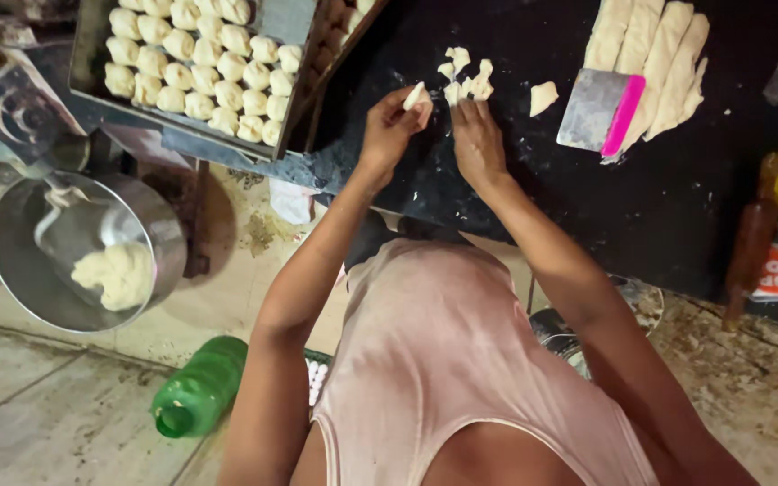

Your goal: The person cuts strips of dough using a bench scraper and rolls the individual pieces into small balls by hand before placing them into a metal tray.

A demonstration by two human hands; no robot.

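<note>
From the head view, your pale pink sleeveless shirt fills the lower middle of the frame, and both your bare arms reach away from it toward the black tabletop. Your left hand is raised just over the tabletop's near edge, its fingers pinching a small piece of dough at the tips. Your right hand lies just beside it, palm down, the fingers held close together and touching a little heap of cut dough bits that sits on the tabletop right ahead of both hands. One more dough piece lies apart to the right of that heap. Beyond it a metal dough scraper with a pink handle rests against several long dough strips laid side by side. At the tabletop's right edge lies a brown rolling pin. To the left, a tray holds rows of round dough balls. Lower left, a steel bowl on the floor holds a lump of dough, and a green plastic bottle lies on its side near your left elbow.
</note>
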